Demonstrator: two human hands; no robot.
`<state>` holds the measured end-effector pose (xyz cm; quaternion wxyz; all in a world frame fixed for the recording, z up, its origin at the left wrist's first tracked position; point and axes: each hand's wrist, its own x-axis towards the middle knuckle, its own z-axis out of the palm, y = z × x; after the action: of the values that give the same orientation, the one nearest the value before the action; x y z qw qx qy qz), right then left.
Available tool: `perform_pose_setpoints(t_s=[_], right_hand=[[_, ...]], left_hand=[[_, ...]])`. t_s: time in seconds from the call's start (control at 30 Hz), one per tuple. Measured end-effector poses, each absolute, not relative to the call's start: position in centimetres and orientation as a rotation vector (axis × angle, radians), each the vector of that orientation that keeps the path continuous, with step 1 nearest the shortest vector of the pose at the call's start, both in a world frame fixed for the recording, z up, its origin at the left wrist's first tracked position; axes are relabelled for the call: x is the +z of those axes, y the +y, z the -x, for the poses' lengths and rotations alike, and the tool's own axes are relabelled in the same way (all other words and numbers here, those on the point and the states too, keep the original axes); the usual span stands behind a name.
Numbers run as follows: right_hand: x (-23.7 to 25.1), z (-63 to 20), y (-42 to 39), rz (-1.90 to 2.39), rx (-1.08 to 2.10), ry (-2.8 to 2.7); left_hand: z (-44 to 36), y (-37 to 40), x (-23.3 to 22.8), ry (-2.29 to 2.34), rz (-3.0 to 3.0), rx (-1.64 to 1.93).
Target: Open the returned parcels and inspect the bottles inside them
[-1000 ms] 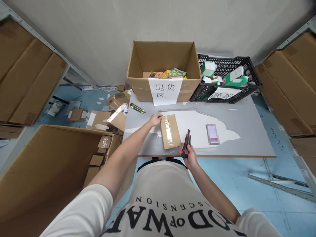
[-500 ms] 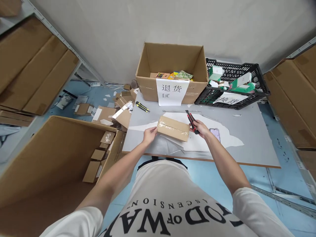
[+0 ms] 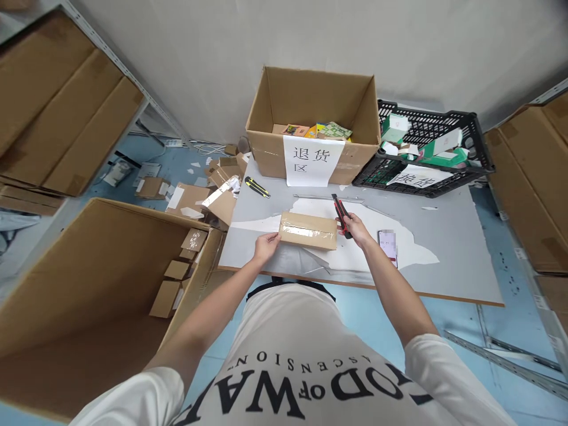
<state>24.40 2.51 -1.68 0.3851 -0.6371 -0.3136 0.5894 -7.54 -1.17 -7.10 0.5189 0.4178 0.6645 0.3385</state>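
A flat brown cardboard box [image 3: 308, 231], taped along its top, is held above the table's near half. My left hand [image 3: 267, 246] grips its left end between thumb and fingers. My right hand [image 3: 355, 229] is closed around a red and black box cutter [image 3: 341, 214], whose tip points up and away from me. The fingers of that hand are beside the box's right end; whether they press on it is hard to see. A second cutter, yellow and black [image 3: 257, 187], lies on the table to the left.
A large carton [image 3: 266, 155] with a paper sign and a black crate [image 3: 477, 148] of green-and-white boxes stand at the back. A phone [image 3: 387, 246] lies right of my hand. Left of the table are a big open carton [image 3: 89, 278] and cardboard scraps [image 3: 189, 200].
The cardboard box has turned slightly, its right end rising and its taped top lying straighter across. My right hand has shifted a little left and up with the box cutter. The view moved slightly.
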Motion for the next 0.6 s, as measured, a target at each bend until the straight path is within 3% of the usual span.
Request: perform_pose_setpoints(t_s=[0.23,0.6], right_hand=[[-3.2,-26.4,-2.0,1.557,1.374,-0.764],[-4.9,-26.4,-9.5,1.573,1.443,-0.741]], left_hand=[[7.0,-0.8,-4.9,1.72,-1.598,0.642],[3.8,3.8,-2.3,1.253,-2.334,0.227]])
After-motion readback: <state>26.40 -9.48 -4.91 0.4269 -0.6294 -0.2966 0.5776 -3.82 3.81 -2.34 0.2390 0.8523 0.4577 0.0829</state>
